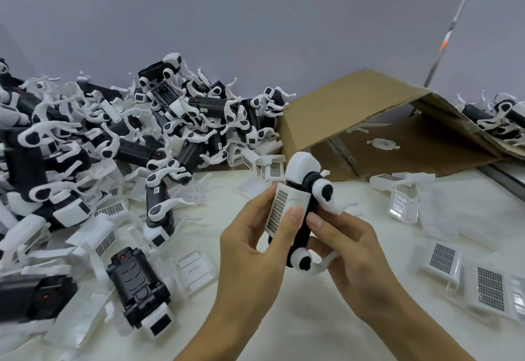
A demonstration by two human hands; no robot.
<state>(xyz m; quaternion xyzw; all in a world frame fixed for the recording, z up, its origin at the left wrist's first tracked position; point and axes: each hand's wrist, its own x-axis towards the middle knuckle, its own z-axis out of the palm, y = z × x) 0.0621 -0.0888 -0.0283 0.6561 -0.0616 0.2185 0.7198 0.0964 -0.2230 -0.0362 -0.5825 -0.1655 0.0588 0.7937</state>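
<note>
Plainly, above the table (284,321) and right of the pile (113,138), the toy (304,218) looks light, stiff plastic, right hand (349,249) curled round its black body, left hand (255,244) pinching the gridded cover (279,210) against it, so grip the body, not the thin, likely snappable legs (318,194).

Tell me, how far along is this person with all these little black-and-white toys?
Early, I'd guess. Done: the cardboard box lies tipped over and nearly emptied. In hand: the left hand presses a white cover onto a toy that the right hand grips. Left: the big pile, an uncovered toy in front of it, and loose covers at right.
</note>
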